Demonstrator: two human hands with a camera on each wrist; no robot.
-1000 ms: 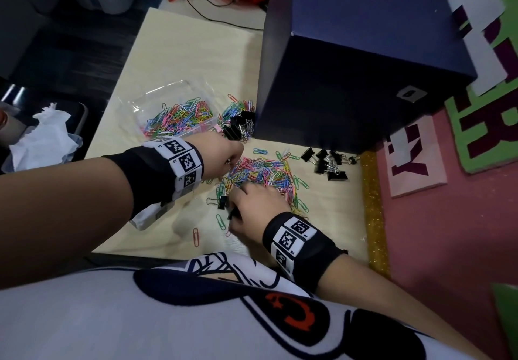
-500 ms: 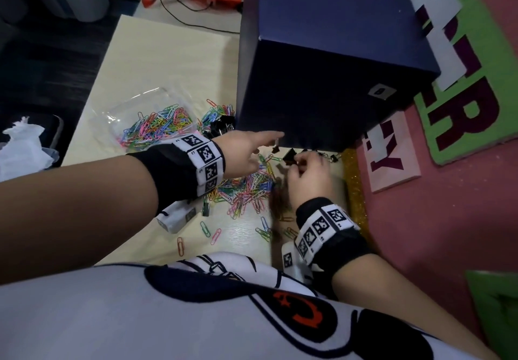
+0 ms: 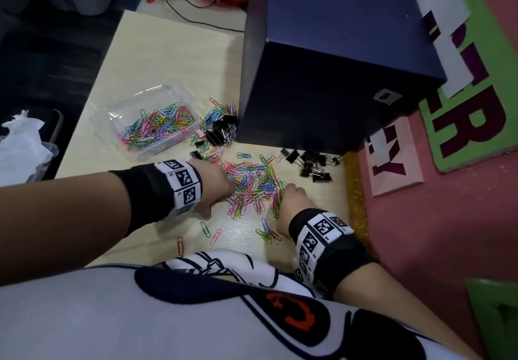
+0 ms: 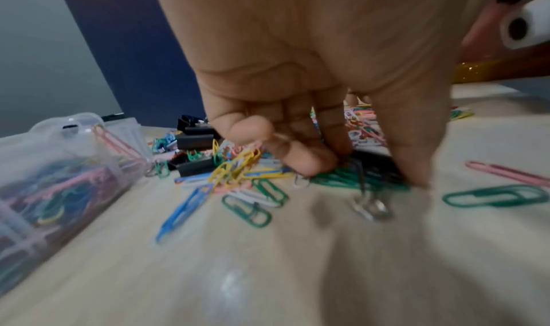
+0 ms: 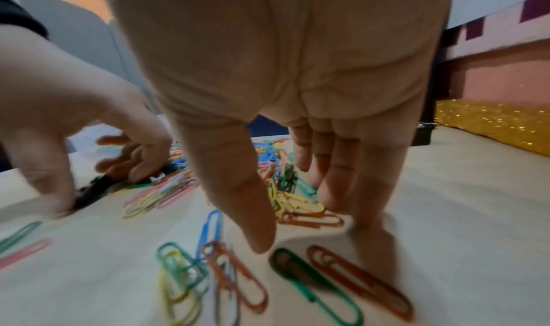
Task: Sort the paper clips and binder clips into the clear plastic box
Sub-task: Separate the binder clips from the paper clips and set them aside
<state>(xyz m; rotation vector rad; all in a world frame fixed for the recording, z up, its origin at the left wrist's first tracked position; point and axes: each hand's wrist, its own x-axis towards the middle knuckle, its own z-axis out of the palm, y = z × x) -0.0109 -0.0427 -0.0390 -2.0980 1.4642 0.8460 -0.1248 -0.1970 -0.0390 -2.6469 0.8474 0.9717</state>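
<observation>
A heap of coloured paper clips [image 3: 255,183] lies on the pale table between my hands. My left hand [image 3: 215,183] reaches into its left side; in the left wrist view the curled fingers [image 4: 300,159] and thumb pinch a black binder clip [image 4: 375,161] with silver handles, still on the table. At the heap's right edge my right hand [image 3: 291,197] points straight fingers [image 5: 336,185] down onto the table and holds nothing. The clear plastic box [image 3: 117,113], far left, holds many paper clips. Black binder clips lie in one group [image 3: 221,132] beside the box and another group [image 3: 311,163] at the right.
A tall dark blue box [image 3: 322,79] stands just behind the heap. A gold glitter strip [image 3: 354,191] borders the table's right edge, with pink and green foam mats beyond. Single paper clips [image 3: 207,229] lie near the front edge. White tissue [image 3: 19,141] sits off the table, left.
My right hand has drawn back from the binder clips at the right to the heap's near right edge. My left hand has dropped from reaching forward into the heap's left side.
</observation>
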